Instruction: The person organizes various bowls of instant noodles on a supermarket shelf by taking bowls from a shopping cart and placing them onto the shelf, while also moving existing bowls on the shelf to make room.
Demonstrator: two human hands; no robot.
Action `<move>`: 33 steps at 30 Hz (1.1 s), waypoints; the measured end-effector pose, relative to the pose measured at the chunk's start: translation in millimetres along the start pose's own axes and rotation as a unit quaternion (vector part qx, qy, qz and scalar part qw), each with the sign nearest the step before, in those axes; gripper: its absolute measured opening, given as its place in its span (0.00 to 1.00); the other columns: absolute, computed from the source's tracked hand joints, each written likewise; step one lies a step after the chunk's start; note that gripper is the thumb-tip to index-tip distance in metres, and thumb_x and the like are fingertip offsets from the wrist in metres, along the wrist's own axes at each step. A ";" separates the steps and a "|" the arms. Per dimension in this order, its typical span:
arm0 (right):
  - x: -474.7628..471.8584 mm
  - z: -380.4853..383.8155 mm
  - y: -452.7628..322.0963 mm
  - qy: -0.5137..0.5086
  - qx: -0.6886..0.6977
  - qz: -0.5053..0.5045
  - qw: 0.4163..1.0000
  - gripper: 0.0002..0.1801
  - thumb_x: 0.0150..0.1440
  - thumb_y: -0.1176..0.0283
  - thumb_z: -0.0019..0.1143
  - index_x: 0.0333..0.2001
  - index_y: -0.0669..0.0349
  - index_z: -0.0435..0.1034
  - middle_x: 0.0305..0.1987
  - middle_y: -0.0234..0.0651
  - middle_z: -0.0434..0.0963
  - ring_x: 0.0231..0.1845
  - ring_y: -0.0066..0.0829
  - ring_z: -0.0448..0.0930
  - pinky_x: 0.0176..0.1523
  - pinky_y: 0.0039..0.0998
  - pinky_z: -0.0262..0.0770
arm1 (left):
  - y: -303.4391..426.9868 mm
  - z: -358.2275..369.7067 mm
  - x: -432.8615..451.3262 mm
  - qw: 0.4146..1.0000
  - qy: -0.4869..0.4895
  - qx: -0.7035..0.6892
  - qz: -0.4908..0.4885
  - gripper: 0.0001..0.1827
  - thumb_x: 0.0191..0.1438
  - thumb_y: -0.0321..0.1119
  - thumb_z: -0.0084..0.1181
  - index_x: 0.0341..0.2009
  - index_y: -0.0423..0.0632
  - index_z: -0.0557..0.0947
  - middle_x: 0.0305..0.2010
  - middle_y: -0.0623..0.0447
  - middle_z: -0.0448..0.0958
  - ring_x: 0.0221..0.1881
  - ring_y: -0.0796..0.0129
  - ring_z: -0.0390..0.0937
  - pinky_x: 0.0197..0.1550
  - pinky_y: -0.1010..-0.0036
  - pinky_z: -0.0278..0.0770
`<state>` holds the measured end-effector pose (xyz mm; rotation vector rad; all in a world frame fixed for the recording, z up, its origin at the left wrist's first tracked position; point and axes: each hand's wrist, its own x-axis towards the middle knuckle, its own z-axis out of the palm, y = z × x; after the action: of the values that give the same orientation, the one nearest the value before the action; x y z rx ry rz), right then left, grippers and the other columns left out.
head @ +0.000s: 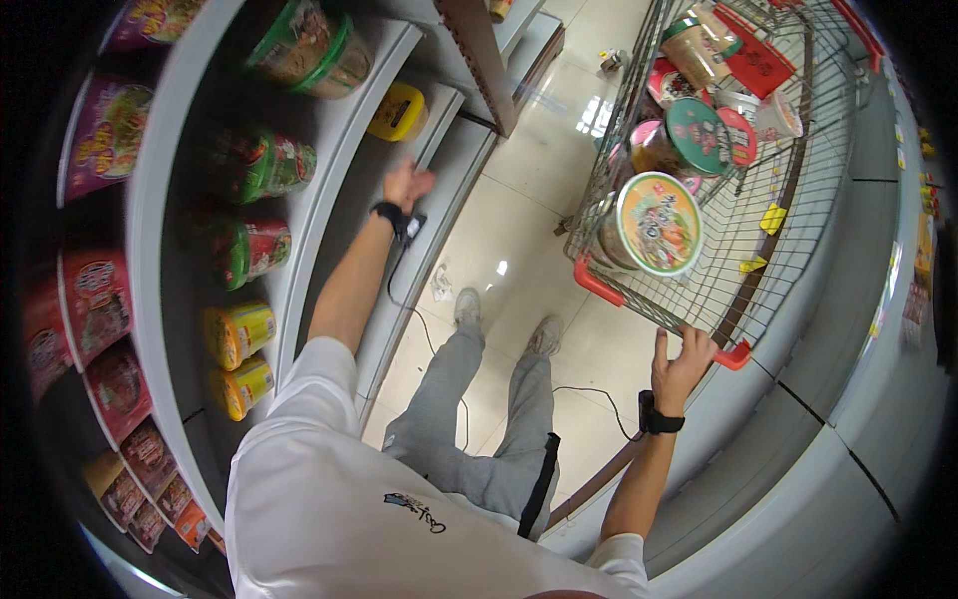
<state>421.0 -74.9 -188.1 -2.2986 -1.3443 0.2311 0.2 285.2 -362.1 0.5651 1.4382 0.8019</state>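
My left hand [408,183] reaches over the lower shelves on the left, its fingers apart and nothing in it. Just beyond it stands a tub with a yellow lid [397,112]. My right hand [679,368] rests with its fingers curled on the near rail of a wire shopping cart [748,299], between two red plastic corner pieces. In the cart lie a large instant-noodle tub with an orange and green lid [658,223], a tub with a dark green lid [698,137], a clear jar-like tub [697,51], a red box [756,52] and several smaller cups.
Grey shelves [337,172] at the left hold green-lidded tubs [278,166], yellow cups [247,385] and bagged noodles [105,299]. A brown upright post [483,71] stands beyond them. Thin cables [423,318] hang from my wrists near my legs. A low white display unit [816,464] curves along the right.
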 end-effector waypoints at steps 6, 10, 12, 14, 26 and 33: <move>0.2 -4.9 -3.6 -0.028 0.046 0.002 0.999 0.13 0.49 0.67 0.61 0.34 0.63 0.70 0.36 0.42 0.71 0.43 0.45 0.66 0.49 0.41 0.64 | -41.9 20.7 -154.3 0.986 -0.123 0.107 -0.045 0.13 0.57 0.37 0.52 0.34 0.37 0.74 0.31 0.44 0.77 0.29 0.60 0.80 0.31 0.70 0.82; 5.9 -2.6 -6.2 -0.022 0.056 0.013 0.998 0.13 0.49 0.65 0.60 0.33 0.63 0.71 0.35 0.42 0.71 0.43 0.46 0.66 0.49 0.41 0.65 | -26.1 53.9 -241.5 0.981 -0.116 0.150 -0.051 0.12 0.58 0.36 0.51 0.38 0.39 0.75 0.32 0.47 0.78 0.31 0.62 0.81 0.32 0.72 0.81; 7.2 -4.2 -9.0 -0.039 0.099 -0.004 0.994 0.13 0.48 0.65 0.59 0.33 0.63 0.71 0.36 0.43 0.72 0.44 0.47 0.67 0.50 0.42 0.65 | 3.7 83.3 -284.9 0.980 -0.117 0.160 -0.025 0.13 0.60 0.37 0.49 0.39 0.39 0.75 0.31 0.48 0.77 0.32 0.62 0.80 0.33 0.72 0.80; -1.7 0.6 -8.4 -0.031 0.082 -0.007 0.996 0.12 0.47 0.66 0.59 0.33 0.62 0.72 0.36 0.42 0.72 0.45 0.47 0.67 0.50 0.42 0.66 | 24.2 103.8 -313.2 0.973 -0.143 0.180 0.009 0.14 0.61 0.39 0.49 0.39 0.39 0.75 0.31 0.49 0.76 0.31 0.63 0.79 0.34 0.73 0.79; -50.5 -14.1 -16.9 -0.206 0.148 -0.016 0.967 0.27 0.45 0.60 0.61 0.46 0.65 0.70 0.46 0.49 0.73 0.52 0.50 0.67 0.58 0.41 0.64 | 21.8 231.5 -461.9 0.930 -0.327 0.169 -0.015 0.11 0.61 0.35 0.49 0.40 0.38 0.74 0.31 0.50 0.76 0.31 0.66 0.78 0.33 0.73 0.79; -65.1 -79.4 6.1 -0.220 0.252 -0.005 0.942 0.22 0.50 0.61 0.61 0.43 0.67 0.72 0.45 0.51 0.77 0.47 0.47 0.77 0.51 0.38 0.72 | -15.4 275.6 -467.7 0.949 -0.297 0.104 -0.015 0.08 0.59 0.32 0.51 0.40 0.40 0.74 0.31 0.52 0.75 0.29 0.71 0.75 0.31 0.77 0.76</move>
<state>421.9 -157.6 -126.9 -1.8617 -1.2996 1.0113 296.5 -48.9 -53.2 0.8601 0.9691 0.4009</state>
